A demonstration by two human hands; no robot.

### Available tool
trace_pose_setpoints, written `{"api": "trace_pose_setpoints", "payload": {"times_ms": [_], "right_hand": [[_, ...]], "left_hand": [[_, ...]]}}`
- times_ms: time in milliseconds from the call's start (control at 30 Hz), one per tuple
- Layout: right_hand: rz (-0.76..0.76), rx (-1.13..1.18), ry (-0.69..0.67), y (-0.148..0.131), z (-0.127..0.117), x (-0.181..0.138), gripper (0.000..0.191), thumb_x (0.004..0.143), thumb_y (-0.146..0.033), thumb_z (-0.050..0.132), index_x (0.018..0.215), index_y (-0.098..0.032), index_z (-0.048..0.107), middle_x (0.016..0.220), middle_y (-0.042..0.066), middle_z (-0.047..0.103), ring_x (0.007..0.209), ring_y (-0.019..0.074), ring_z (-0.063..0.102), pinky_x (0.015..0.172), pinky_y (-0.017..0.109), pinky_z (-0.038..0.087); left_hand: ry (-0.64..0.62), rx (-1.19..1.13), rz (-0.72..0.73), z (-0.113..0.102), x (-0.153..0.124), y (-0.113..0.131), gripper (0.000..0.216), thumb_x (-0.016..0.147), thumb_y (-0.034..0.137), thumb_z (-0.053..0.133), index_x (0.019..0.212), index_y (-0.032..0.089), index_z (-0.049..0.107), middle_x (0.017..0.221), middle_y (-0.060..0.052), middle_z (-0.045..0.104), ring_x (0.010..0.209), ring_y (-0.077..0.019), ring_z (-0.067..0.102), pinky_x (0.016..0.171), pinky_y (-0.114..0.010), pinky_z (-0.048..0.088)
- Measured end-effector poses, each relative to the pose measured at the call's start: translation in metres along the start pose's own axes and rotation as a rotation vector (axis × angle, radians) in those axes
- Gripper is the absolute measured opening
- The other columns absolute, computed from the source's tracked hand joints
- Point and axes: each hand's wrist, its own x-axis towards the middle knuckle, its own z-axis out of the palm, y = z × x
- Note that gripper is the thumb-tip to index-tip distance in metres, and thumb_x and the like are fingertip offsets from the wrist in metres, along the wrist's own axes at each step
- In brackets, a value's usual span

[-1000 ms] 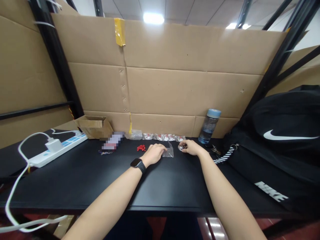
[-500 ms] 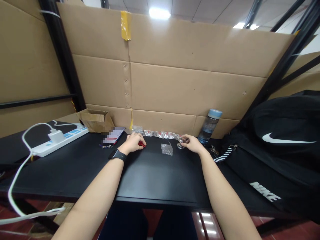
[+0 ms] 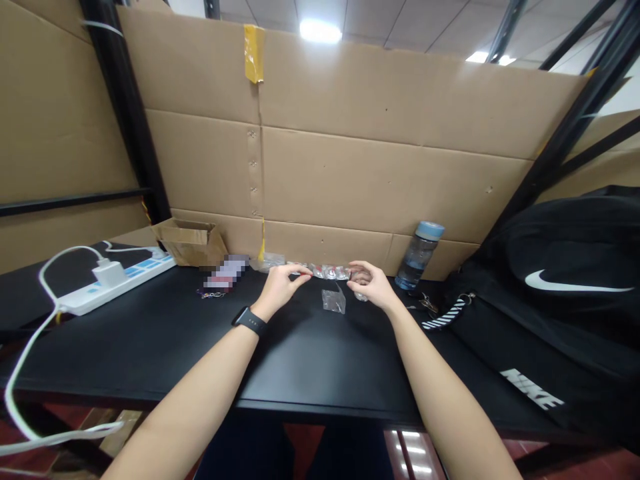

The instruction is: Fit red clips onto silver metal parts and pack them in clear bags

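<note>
My left hand (image 3: 284,288), with a black watch on the wrist, pinches a small red piece (image 3: 310,273) between thumb and fingertips over the back of the table. Opposite it, my right hand (image 3: 374,285) curls its fingers round a shiny round metal piece (image 3: 361,297), which shows only in part below the thumb. Between the hands lies a small clear plastic bag (image 3: 333,301). Behind it, a row of clear-wrapped packets (image 3: 331,272) with shiny and red contents lies along the cardboard wall.
A blue-capped bottle (image 3: 418,257) and a black backpack (image 3: 545,300) stand to the right, with keys (image 3: 428,303) between them. At left are an open cardboard box (image 3: 193,243), a blurred-out phone (image 3: 227,273) and a white power strip (image 3: 83,299) with cables.
My left hand has moved right and slightly away from me with the red piece. My right hand has turned a little, its fingers reaching further left over the metal piece.
</note>
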Motion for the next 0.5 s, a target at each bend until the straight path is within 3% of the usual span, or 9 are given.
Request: {"api": "trace_pose_setpoints", "payload": {"times_ms": [167,267,500], "right_hand": [[-0.159,-0.131,-0.047,-0.031,0.030,-0.007,0.049,0.071,-0.024,0.073,0.119,-0.022,0.062,0.112,0.007,0.070,0.087,0.0181,0.069,0.068,0.026,0.054],[-0.220,-0.172,-0.062,-0.043,0.043,-0.011,0.048,0.071,-0.024,0.074,0.117,-0.023,0.064,0.112,0.005,0.071,0.086,0.0180,0.068,0.069,0.027,0.052],[-0.260,-0.199,-0.034,-0.049,0.059,-0.015,0.048,0.073,-0.029,0.074,0.120,-0.026,0.066,0.106,0.005,0.073,0.085,0.0195,0.067,0.071,0.030,0.053]], "left_hand": [[0.029,-0.133,-0.061,0.014,-0.006,0.017,0.019,0.081,0.034,0.073,0.096,0.024,0.077,0.094,-0.002,0.078,0.087,-0.0211,0.072,0.088,-0.032,0.053],[0.014,-0.152,-0.086,0.017,-0.008,0.022,0.014,0.082,0.033,0.072,0.090,0.024,0.078,0.092,-0.002,0.078,0.088,-0.0214,0.072,0.088,-0.033,0.053],[0.034,-0.196,-0.037,0.018,-0.007,0.025,0.009,0.083,0.028,0.070,0.086,0.022,0.076,0.100,-0.004,0.071,0.100,-0.0209,0.066,0.096,-0.034,0.049]]}}
